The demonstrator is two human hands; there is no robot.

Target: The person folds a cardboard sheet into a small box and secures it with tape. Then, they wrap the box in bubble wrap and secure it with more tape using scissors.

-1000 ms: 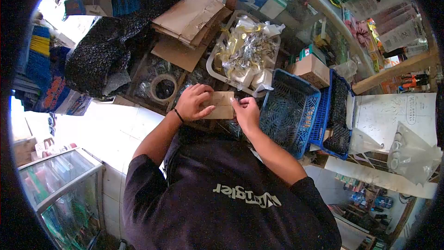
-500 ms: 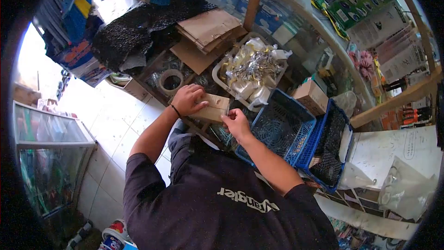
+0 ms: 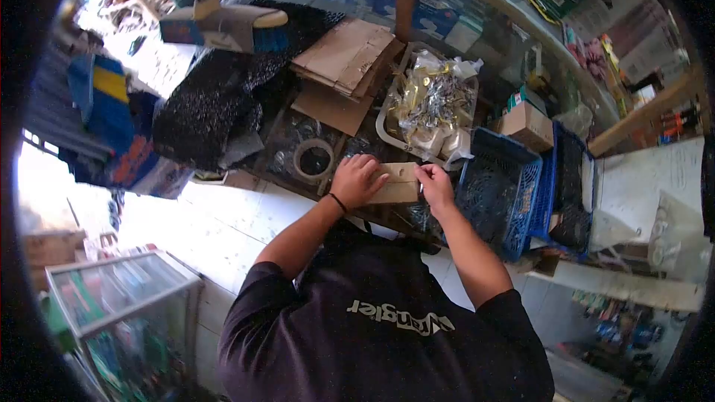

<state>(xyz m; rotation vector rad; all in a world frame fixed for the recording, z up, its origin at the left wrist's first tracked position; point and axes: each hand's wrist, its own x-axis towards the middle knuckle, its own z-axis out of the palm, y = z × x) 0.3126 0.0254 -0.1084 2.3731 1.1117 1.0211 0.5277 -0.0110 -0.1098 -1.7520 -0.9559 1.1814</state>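
Note:
A small brown cardboard box (image 3: pixel 395 192) lies in front of me at the table's near edge. My left hand (image 3: pixel 357 181) wraps over its left end, fingers on the top face. At the opposite end, my right hand (image 3: pixel 435 183) pinches the upper right edge between thumb and fingers. Whether tape lies under those fingertips is too small to tell. Just beyond my left hand sits a roll of tape (image 3: pixel 296 160). Behind the box stands a white tray (image 3: pixel 382 128) heaped with plastic-wrapped metal pieces.
Folded cardboard sheets (image 3: pixel 344 56) are stacked further back, beside black bubble wrap (image 3: pixel 205 104). A brush (image 3: pixel 223 27) rests on the wrap. Blue baskets (image 3: pixel 514 212) and another carton (image 3: pixel 527 125) stand to the right. A glass display case (image 3: pixel 123 290) is at lower left.
My view has shifted, so the scene sits differently in frame. Both hands stay on the box; my right hand has moved from its lower right corner towards the upper right edge.

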